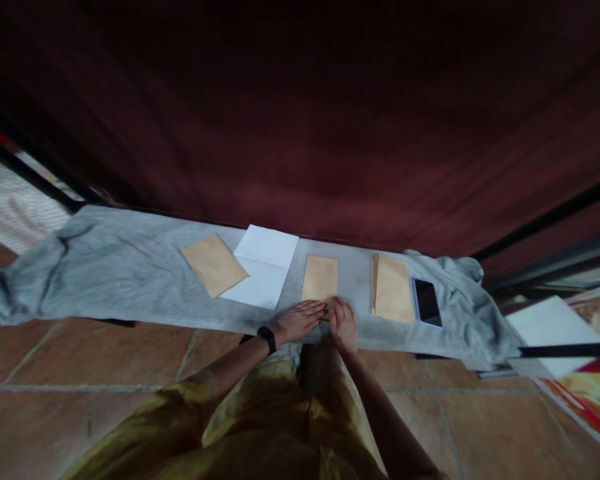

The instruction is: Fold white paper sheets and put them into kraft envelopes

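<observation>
A brown envelope (pixel 320 277) lies in the middle of a grey cloth (pixel 130 273) that covers a low bench. My left hand (pixel 300 320), with a black wristband, lies flat with its fingers stretched out on the envelope's near edge. My right hand (pixel 343 323) rests beside it at the envelope's near right corner, fingers curled down onto the paper. Another brown envelope (pixel 214 265) lies to the left, overlapping a white sheet (pixel 263 267). A small stack of brown envelopes (pixel 393 288) lies to the right.
A dark phone (pixel 427 302) lies on the cloth right of the stack. A dark red curtain (pixel 300 120) hangs behind the bench. Terracotta floor tiles (pixel 105 360) run under me. White paper (pixel 550 327) and a colourful printed sheet (pixel 590 393) lie at the right.
</observation>
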A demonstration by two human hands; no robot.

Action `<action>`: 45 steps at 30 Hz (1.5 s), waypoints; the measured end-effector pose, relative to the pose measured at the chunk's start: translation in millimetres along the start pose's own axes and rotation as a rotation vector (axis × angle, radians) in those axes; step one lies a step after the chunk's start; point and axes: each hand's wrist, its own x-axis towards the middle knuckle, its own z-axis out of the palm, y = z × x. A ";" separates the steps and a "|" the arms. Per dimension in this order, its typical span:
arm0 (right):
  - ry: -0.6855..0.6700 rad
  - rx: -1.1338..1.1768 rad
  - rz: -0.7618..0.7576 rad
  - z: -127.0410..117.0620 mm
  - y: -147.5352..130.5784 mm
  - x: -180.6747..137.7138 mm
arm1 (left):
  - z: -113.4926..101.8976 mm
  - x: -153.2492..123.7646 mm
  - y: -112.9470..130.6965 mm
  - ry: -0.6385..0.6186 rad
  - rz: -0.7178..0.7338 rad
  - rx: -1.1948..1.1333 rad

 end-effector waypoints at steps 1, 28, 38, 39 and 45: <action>-0.015 -0.009 -0.020 0.8 -1.1 0.0 | -1.0 0.3 0.6 -0.003 -0.003 0.001; -0.148 -0.239 -0.062 30.2 -0.3 85.3 | 1.6 -5.3 -6.0 0.079 -0.017 0.234; -0.089 -0.365 0.059 50.5 1.9 99.4 | 7.7 -5.9 -13.3 0.095 0.020 0.287; -0.083 -0.368 0.056 51.6 2.6 99.1 | 7.9 -5.8 -13.2 0.096 0.019 0.287; -0.098 -0.353 0.023 47.0 3.8 94.5 | 5.4 -5.4 -9.6 0.080 0.012 0.295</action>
